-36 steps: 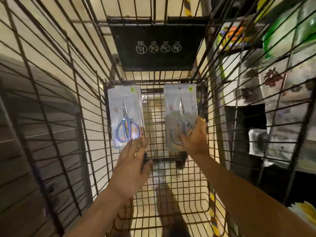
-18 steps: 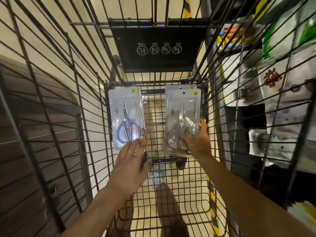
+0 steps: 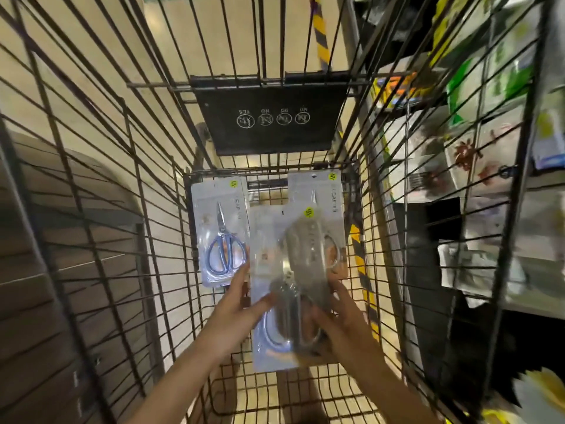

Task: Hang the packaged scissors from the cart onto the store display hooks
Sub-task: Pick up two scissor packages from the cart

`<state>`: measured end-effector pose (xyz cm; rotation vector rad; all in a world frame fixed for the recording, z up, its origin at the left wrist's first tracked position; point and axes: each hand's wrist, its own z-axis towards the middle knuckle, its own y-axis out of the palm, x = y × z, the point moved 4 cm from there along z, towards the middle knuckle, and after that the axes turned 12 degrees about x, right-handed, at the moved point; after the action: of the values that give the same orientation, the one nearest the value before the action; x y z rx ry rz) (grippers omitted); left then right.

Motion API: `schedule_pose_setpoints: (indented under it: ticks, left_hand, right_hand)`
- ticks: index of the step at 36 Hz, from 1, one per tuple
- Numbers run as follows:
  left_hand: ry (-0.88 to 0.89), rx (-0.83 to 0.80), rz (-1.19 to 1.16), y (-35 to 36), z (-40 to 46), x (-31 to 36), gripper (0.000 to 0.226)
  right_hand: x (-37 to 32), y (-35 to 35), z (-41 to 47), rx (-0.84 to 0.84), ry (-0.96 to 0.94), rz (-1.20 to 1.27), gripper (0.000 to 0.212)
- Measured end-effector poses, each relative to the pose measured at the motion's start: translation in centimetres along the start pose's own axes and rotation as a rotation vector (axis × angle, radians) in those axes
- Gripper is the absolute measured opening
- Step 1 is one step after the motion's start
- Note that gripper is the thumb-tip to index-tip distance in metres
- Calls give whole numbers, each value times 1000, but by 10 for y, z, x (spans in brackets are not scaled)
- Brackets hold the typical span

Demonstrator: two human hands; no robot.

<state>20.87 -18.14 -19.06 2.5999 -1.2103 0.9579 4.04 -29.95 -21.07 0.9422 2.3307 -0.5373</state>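
Half a second ago the right hand (image 3: pixel 339 313) alone gripped a clear plastic blister pack of silver-handled scissors (image 3: pixel 284 289) against the far end of the black wire shopping cart (image 3: pixel 101 228), while the left hand (image 3: pixel 235 304) rested by the other pack. Now that pack has been lifted toward the camera and sits between both hands above the cart floor, blurred by motion. The left hand has come across to it: its thumb lies over the pack's left edge with the fingers behind, pinching it. The right hand's fingers curl round the right edge, near the handles.

The held pack's long axis runs from 6 o'clock to 12 o'clock, with the handle loops at 6 and the yellow round sticker at the 12 o'clock end; the blade tips are too smeared to make out.

At 10 o'clock from it, a second blister pack with blue-handled scissors (image 3: pixel 221 234) lies on the cart floor, blades pointing to 12. Another matching pack (image 3: pixel 324 194) shows behind the held one at 1 o'clock, partly covered. A black placard with white icons (image 3: pixel 269 117) hangs on the cart's far wall at 12 o'clock.
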Motion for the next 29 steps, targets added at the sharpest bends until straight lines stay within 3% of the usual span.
schedule_pose_setpoints:
  ticks: [4,10,16,19,21,24,29]
  left_hand:
    - [-29,19,-96,3,-5,9,79]
    - [28,145,-136,-7,-1,8,97]
    - [71,228,-166,-20,5,5,96]
    - [95,262,-186,-27,5,8,97]
    - [107,282,-176,-32,4,9,98]
    - [140,283,-190,-34,1,12,96]
    - [163,311,-177,-38,-3,8,95]
  right_hand:
    - [8,12,-2,-4,61,-3,69]
    - [-7,16,20,-56,44,-54,53]
    - [-16,5,77,219,32,-56,71]
    - [-17,0,102,346,-53,-91,63]
    - [-18,-1,117,421,-137,-206,60]
    - [-20,4,130,520,-173,-413,74]
    - [-20,10,140,625,-226,-518,84]
